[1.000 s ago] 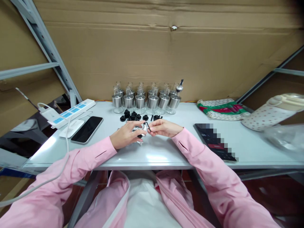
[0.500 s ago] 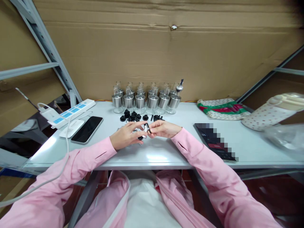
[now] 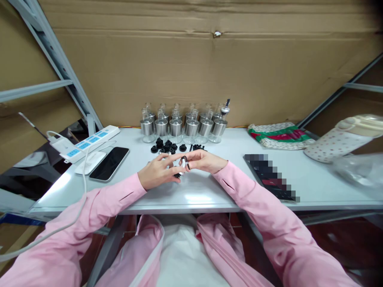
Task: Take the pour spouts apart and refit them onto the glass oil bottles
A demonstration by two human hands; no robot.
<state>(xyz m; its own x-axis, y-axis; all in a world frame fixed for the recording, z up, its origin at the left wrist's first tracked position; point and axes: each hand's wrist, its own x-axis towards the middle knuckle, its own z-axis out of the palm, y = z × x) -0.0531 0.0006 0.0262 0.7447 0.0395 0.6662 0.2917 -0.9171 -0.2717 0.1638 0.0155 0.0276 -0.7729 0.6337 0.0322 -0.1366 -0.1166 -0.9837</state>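
Cardboard (image 3: 209, 59) is seen covering the far wall, and the grey table (image 3: 194, 195) is set against it. At the far right a spotted flask (image 3: 344, 139) is laid on its side, with its cap towards the right. A green and red cloth (image 3: 279, 135) is folded left of it, and a dark flat item (image 3: 271, 177) is laid nearer. On the left, one power strip (image 3: 89, 139), one white pad (image 3: 89, 161) and one black phone (image 3: 109, 162) are laid out.

Glass bottles (image 3: 175, 127) in steel sleeves are stood upright along the far edge. Six are counted in the near row; the row behind cannot be counted surely. The glass is clear and the bottles appear empty. One pourer (image 3: 226, 108) is fitted to the rightmost bottle. Black stoppers (image 3: 167, 146) are clustered just in front of the bottles, too small to be counted.

The left hand (image 3: 157, 173) and right hand (image 3: 203, 161) are brought together above the table's middle, near its front, and both are closed by the fingertips on a small metal spout (image 3: 183, 161). Its long axis appears to run left to right, with the black-ringed end towards the right hand; finer detail cannot be told.
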